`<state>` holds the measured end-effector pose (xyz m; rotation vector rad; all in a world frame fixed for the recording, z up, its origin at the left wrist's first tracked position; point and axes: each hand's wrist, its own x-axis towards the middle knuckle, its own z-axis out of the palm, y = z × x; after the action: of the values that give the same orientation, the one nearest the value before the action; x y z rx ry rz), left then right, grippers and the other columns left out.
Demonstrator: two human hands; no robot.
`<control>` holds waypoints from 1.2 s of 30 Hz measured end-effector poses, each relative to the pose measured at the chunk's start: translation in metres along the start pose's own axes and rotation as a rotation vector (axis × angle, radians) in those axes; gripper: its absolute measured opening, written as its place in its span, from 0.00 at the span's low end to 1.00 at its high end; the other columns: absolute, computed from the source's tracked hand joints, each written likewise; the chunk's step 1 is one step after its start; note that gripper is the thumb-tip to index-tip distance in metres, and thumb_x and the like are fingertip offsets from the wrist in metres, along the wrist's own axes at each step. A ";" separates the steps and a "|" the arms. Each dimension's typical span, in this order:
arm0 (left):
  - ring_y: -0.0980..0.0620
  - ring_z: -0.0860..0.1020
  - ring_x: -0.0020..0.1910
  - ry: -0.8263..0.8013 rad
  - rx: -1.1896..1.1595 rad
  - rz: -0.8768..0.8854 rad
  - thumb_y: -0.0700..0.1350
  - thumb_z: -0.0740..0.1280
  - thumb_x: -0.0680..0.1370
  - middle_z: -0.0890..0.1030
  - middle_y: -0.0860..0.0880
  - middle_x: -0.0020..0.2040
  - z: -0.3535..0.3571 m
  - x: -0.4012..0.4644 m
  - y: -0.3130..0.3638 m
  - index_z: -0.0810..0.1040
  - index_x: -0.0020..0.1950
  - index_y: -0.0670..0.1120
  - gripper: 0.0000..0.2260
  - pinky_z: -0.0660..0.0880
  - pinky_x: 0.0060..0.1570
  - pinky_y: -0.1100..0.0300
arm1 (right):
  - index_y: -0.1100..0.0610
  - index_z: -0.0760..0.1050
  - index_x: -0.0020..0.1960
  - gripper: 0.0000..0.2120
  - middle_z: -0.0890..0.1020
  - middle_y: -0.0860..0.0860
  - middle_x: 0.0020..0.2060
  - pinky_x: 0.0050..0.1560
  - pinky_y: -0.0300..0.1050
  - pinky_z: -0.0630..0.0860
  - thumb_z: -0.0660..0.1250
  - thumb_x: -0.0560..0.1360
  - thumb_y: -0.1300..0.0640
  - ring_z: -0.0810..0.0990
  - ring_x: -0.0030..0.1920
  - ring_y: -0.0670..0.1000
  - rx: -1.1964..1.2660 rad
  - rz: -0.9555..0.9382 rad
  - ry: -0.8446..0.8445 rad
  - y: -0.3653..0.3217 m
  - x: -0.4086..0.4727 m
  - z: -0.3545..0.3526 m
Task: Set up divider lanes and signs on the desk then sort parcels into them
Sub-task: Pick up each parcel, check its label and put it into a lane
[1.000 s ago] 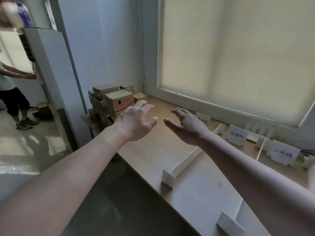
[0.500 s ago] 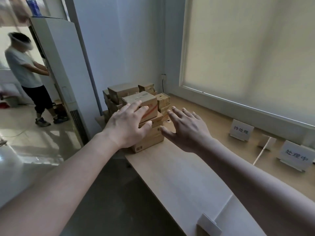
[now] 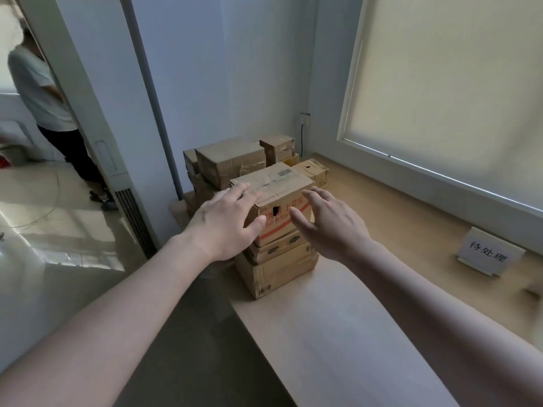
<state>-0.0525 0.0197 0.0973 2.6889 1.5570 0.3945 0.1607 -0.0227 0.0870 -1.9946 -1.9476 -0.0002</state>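
Observation:
A pile of brown cardboard parcels stands at the left end of the wooden desk [image 3: 338,318]. The top front parcel [image 3: 279,183] has red print and a small hole in its face. My left hand [image 3: 226,221] lies against its left side, fingers spread over the top edge. My right hand [image 3: 332,221] hovers open at its right front corner, fingers apart; whether it touches the parcel I cannot tell. Neither hand has closed on the box. Two flatter parcels [image 3: 276,265] lie stacked beneath it. A white sign [image 3: 489,254] with black characters stands on the desk at the right.
More parcels [image 3: 232,160] are stacked behind, against the blue wall. A window with a lowered blind [image 3: 455,83] runs along the desk's far side. A tall white unit [image 3: 97,136] stands left, and a person [image 3: 44,92] stands beyond it on the tiled floor.
My view has swung left and closer to the parcel pile; the dividers and two of the signs have left the frame. Both hands have reached forward to the top front parcel.

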 end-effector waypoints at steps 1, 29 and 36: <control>0.46 0.61 0.79 -0.006 -0.006 0.012 0.62 0.57 0.83 0.58 0.52 0.82 0.007 0.014 -0.015 0.58 0.82 0.55 0.28 0.68 0.72 0.42 | 0.51 0.62 0.80 0.34 0.67 0.51 0.78 0.59 0.50 0.79 0.51 0.82 0.32 0.73 0.72 0.56 0.013 0.027 0.007 -0.004 0.015 0.011; 0.46 0.71 0.74 -0.454 -0.511 0.096 0.55 0.70 0.79 0.69 0.50 0.77 0.084 0.247 -0.137 0.61 0.81 0.54 0.32 0.72 0.71 0.45 | 0.53 0.44 0.80 0.43 0.75 0.53 0.59 0.35 0.54 0.85 0.71 0.79 0.52 0.85 0.50 0.58 1.075 1.000 -0.017 -0.036 0.170 0.127; 0.47 0.70 0.72 -0.361 -0.760 0.127 0.62 0.68 0.77 0.67 0.49 0.78 0.050 0.284 -0.123 0.60 0.81 0.51 0.36 0.71 0.69 0.48 | 0.53 0.63 0.70 0.22 0.81 0.56 0.56 0.36 0.51 0.84 0.65 0.80 0.64 0.86 0.44 0.55 1.217 0.935 0.149 -0.038 0.185 0.095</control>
<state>-0.0117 0.3308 0.0923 2.1067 0.8918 0.3741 0.1105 0.1799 0.0517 -1.6478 -0.4341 0.9549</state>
